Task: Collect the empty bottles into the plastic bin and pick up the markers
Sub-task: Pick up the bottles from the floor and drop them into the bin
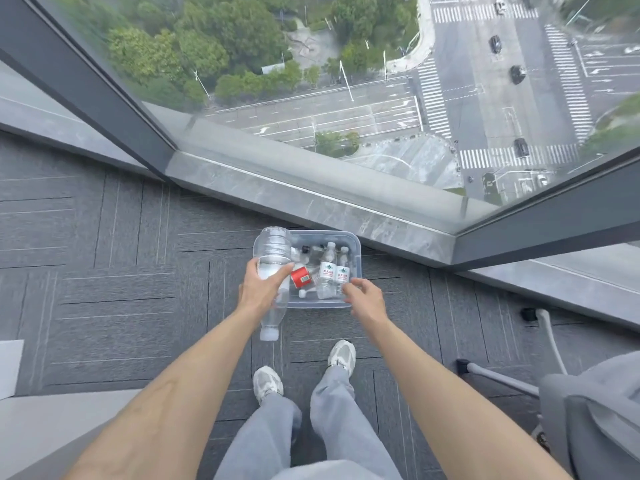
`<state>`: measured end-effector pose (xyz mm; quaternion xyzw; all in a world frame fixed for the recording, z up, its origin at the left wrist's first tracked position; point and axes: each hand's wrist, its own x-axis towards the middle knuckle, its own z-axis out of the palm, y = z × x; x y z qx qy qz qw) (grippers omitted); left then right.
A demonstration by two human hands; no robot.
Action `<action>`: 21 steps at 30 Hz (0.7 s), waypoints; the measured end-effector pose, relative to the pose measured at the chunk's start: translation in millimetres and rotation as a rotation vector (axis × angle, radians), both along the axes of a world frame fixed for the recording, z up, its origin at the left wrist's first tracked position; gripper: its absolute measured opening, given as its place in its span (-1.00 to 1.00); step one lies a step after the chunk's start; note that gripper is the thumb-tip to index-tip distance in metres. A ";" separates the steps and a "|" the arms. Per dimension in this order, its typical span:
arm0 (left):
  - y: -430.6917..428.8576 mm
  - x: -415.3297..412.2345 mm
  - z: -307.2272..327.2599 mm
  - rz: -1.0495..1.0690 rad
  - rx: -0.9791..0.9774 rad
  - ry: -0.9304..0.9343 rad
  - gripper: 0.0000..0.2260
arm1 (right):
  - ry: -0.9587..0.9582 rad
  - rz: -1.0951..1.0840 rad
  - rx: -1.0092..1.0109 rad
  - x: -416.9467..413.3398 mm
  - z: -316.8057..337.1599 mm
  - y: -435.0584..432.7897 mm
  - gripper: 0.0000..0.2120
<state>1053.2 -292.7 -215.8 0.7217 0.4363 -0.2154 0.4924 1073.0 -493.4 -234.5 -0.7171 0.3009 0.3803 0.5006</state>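
The left hand (263,289) grips a large clear plastic bottle (273,251) around its middle, thumb on one side and fingers wrapped over the other. The bottle is held in the air with its white cap pointing back toward the person and its base over the left edge of a clear rectangular plastic bin (356,245). The bin sits on grey carpet tiles (121,289), just beside a grey marble window sill (311,199). Inside it lie two small clear water bottles with white caps and red-and-white labels (327,273), side by side, a red cylindrical container (300,277) and other clear bottles too jumbled to count. The right hand (367,296) hovers at the bin's near right corner, fingers loosely curled and holding nothing; whether the fingertips touch the rim cannot be told. Two pale sneakers (341,355) stand on the carpet below.
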 end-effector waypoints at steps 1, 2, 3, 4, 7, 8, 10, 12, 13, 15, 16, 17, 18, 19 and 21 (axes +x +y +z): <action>-3.3 2.1 -1.5 -0.009 -0.005 0.005 -0.04 | 0.003 -0.005 0.003 -0.3 1.9 -1.4 -0.60; -7.0 3.7 -4.1 -0.024 -0.011 0.012 -0.06 | 0.003 -0.010 0.007 -0.8 3.2 -2.7 -0.65; -10.9 5.3 -6.0 -0.038 -0.021 0.014 -0.09 | 0.008 -0.017 0.008 -2.0 1.9 -4.1 -0.68; -13.9 6.2 -9.5 -0.046 -0.036 0.013 -0.14 | 0.010 -0.025 0.006 -4.0 -1.3 -5.3 -0.69; -19.5 10.6 -31.0 -0.087 -0.040 0.012 -0.27 | 0.013 -0.041 -0.018 -10.1 -21.2 -10.1 -0.69; -19.3 13.3 -42.8 -0.113 -0.028 0.019 -0.28 | 0.009 -0.049 -0.029 -12.4 -30.3 -11.6 -0.68; -17.7 21.0 -69.4 -0.167 -0.008 0.029 -0.28 | 0.017 -0.064 -0.047 -17.1 -50.2 -14.5 -0.67; -14.6 30.4 -97.1 -0.217 0.010 0.034 -0.25 | 0.023 -0.083 -0.062 -21.1 -70.7 -18.7 -0.71; -13.5 36.6 -108.0 -0.233 0.010 0.029 -0.22 | 0.020 -0.093 -0.071 -23.7 -78.7 -21.1 -0.73; -10.4 47.1 -126.8 -0.251 0.011 0.023 -0.12 | 0.012 -0.099 -0.091 -28.4 -88.3 -24.6 -0.77; -9.4 51.2 -131.8 -0.261 0.016 0.032 -0.08 | 0.014 -0.104 -0.095 -30.8 -90.2 -26.3 -0.79; -7.7 54.2 -136.4 -0.273 0.024 0.050 -0.05 | 0.015 -0.113 -0.098 -32.7 -90.8 -27.7 -0.80; -5.9 54.9 -137.5 -0.289 0.030 0.075 -0.03 | 0.018 -0.118 -0.099 -35.0 -88.7 -28.9 -0.81; -3.8 53.2 -135.2 -0.302 0.033 0.104 -0.03 | 0.019 -0.120 -0.100 -37.4 -85.2 -28.9 -0.80; 0.8 44.7 -126.4 -0.331 0.030 0.162 -0.07 | 0.015 -0.128 -0.098 -39.0 -73.9 -26.4 -0.80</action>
